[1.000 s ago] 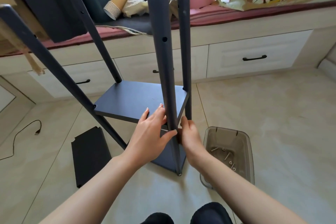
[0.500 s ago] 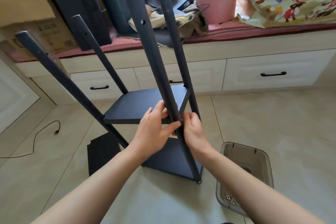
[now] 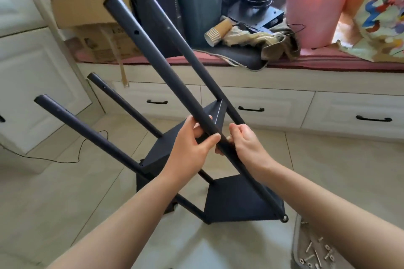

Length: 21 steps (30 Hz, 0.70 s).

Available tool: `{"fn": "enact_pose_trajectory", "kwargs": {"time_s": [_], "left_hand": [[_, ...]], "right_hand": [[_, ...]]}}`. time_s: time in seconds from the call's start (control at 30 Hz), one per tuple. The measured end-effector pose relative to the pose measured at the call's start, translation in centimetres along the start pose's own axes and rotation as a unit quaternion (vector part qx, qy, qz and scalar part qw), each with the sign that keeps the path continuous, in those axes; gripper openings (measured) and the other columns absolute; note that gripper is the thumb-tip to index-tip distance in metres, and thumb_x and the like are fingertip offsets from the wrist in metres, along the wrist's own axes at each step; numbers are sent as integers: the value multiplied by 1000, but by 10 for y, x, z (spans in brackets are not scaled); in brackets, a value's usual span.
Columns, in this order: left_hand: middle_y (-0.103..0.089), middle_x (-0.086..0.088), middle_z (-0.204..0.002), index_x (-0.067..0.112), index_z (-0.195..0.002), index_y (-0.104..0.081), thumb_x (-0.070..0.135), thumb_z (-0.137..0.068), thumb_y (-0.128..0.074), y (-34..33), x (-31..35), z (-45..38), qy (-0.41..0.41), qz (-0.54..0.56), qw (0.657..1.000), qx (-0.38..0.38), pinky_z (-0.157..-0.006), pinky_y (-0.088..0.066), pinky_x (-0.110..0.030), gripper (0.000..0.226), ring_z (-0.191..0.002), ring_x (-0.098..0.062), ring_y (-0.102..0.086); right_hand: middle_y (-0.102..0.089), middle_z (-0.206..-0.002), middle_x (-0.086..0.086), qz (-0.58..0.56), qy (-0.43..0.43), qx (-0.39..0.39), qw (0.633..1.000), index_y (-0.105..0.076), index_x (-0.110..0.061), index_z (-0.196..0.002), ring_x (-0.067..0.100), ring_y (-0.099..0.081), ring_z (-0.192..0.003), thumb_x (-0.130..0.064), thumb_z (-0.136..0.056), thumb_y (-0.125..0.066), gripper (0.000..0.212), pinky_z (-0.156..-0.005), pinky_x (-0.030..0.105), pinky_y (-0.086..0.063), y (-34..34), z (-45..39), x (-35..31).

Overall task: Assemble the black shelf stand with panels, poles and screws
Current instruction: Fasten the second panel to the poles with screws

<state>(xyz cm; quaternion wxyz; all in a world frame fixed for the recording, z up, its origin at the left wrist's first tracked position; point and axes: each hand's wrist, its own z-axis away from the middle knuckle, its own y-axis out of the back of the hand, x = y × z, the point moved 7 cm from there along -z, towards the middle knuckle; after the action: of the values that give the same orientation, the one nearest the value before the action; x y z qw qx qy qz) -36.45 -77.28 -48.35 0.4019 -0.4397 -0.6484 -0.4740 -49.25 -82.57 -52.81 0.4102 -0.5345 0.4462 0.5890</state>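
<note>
Black metal makes up the half-built shelf stand [image 3: 218, 199], which leans over to the left on the tiled floor [image 3: 328, 170], well in front of the white drawer bench [image 3: 273, 94] piled with clutter. Four poles [image 3: 122, 102] are already joined to two panels: a lower panel [image 3: 238, 201] near the feet and a second panel [image 3: 172, 148] above it, so the bottom half looks done. From there up the poles run bare, and an open screw hole [image 3: 136, 32] shows on the nearest pole [image 3: 166, 72], so I judge at least one more panel is still to go on. Both hands sit where the second panel meets that pole: the left hand [image 3: 190, 148] wraps thumb and fingers around it, while the right hand [image 3: 244, 144] curls against its right side, and whether it pinches a screw there is hidden. Loose screws [image 3: 314, 253] remain in the clear plastic tray [image 3: 295, 236] by the right forearm, suggesting fastening is unfinished.
</note>
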Motion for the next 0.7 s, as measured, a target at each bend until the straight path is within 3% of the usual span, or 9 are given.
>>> {"fn": "enact_pose_trajectory", "kwargs": {"time_s": [0.07, 0.2, 0.33, 0.5, 0.6, 0.7], "left_hand": [[-67, 18, -98, 35, -107, -51, 9, -93, -69, 15, -3, 5, 12, 18, 1000, 15, -69, -47, -2, 34, -89, 17, -64], [-69, 18, -105, 37, -115, -51, 15, -94, -69, 50, -19, 19, 47, 52, 996, 50, -73, -46, -2, 35, -97, 15, -64], [-70, 22, -112, 36, -117, -54, 16, -93, -69, 82, -40, 41, 70, 94, 988, 99, -77, -47, -2, 35, -107, 10, -64], [-68, 15, -127, 26, -125, -54, 12, -93, -68, 102, -69, 77, 89, 153, 970, 167, -87, -49, -6, 38, -116, 2, -63], [-69, 12, -127, 21, -128, -55, 8, -92, -68, 104, -87, 102, 109, 191, 954, 202, -90, -52, -13, 40, -116, -2, -65], [-71, 14, -122, 20, -129, -56, 7, -92, -69, 101, -95, 124, 124, 208, 947, 212, -86, -52, -12, 41, -114, -3, -66]], "right_hand": [[-75, -72, 5, 19, -5, -21, 1000, -46, -10, -108, 19, -71, -75, -37, -107, -31, 31, -86, 40, -55, -14, -3, -7], [-74, -69, 4, 51, -4, -57, 997, -45, -6, -115, 11, -68, -64, -34, -108, -30, 32, -62, 17, -50, -50, -5, -15], [-75, -73, 6, 79, -1, -100, 992, -45, -8, -117, 14, -69, -67, -35, -107, -32, 32, -66, 21, -53, -87, -4, -15], [-74, -76, 11, 93, -8, -127, 987, -46, -8, -115, 15, -69, -64, -34, -107, -33, 30, -65, 21, -56, -121, 8, -7], [-73, -87, 17, 125, -6, -130, 984, -49, -13, -110, 22, -73, -77, -38, -106, -36, 28, -80, 35, -59, -131, 16, 3], [-73, -77, 13, 111, -5, -148, 983, -47, -14, -103, 24, -74, -71, -36, -106, -37, 24, -73, 35, -58, -137, 29, 13]]}}
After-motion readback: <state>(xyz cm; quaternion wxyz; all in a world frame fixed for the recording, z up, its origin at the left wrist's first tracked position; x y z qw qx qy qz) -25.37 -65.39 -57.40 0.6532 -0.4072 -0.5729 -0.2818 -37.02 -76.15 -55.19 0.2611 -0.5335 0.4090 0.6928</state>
